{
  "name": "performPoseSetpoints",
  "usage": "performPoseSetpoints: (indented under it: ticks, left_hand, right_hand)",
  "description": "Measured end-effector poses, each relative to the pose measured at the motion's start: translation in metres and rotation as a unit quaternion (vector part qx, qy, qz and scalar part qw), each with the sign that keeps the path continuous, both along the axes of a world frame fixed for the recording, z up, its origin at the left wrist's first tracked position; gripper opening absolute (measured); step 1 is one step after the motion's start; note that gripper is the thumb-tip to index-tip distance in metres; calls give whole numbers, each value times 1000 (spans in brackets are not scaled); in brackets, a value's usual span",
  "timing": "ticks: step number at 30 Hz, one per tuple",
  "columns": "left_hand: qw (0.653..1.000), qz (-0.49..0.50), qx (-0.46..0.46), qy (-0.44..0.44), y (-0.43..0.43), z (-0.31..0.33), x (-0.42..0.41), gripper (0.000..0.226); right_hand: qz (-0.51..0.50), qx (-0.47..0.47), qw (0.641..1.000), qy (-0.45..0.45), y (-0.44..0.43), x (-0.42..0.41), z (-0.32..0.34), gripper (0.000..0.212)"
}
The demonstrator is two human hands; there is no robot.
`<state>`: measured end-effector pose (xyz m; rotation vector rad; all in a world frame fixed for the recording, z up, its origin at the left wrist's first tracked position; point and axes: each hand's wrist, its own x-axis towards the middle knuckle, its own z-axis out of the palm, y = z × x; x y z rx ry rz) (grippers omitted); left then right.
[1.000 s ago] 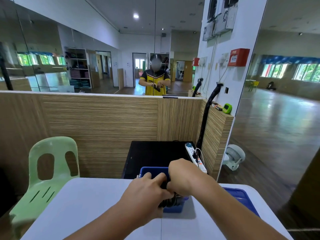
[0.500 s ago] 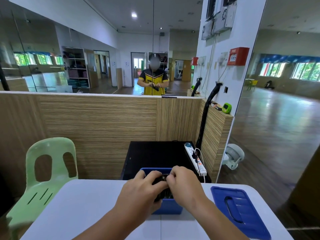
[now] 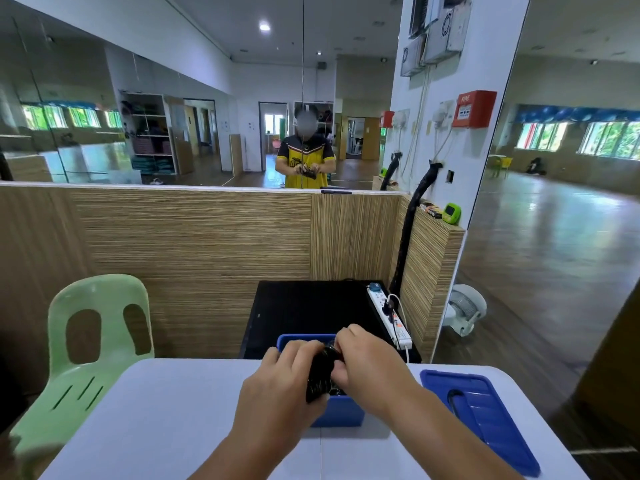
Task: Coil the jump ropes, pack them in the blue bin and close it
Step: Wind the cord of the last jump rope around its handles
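Observation:
A small blue bin [image 3: 341, 412] stands open on the white table [image 3: 166, 420], mostly hidden behind my hands. Both hands hold a black coiled jump rope [image 3: 320, 374] just above the bin. My left hand [image 3: 287, 379] grips the coil from the left, and my right hand [image 3: 367, 367] pinches its upper right side. The bin's blue lid [image 3: 485, 415] lies flat on the table to the right, apart from the bin. What lies inside the bin is hidden.
A pale green plastic chair [image 3: 86, 344] stands at the table's left. Behind the table sits a black box [image 3: 308, 313] carrying a white power strip [image 3: 389, 315]. A wood-grain partition [image 3: 194, 244] with a mirror above it closes off the back.
Both hands rose a little with the black coil, from down in the bin to just above it. The view shifted, bringing the lid at the right fully into sight.

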<state>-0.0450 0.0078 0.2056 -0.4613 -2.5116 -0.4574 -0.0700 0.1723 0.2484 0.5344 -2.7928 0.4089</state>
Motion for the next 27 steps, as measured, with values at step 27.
performPoseSetpoints:
  ticks: [27]
  left_hand:
    - [910, -60, 277, -302, 20, 16, 5, 67]
  right_hand:
    - [24, -160, 980, 120, 4, 9, -24, 7]
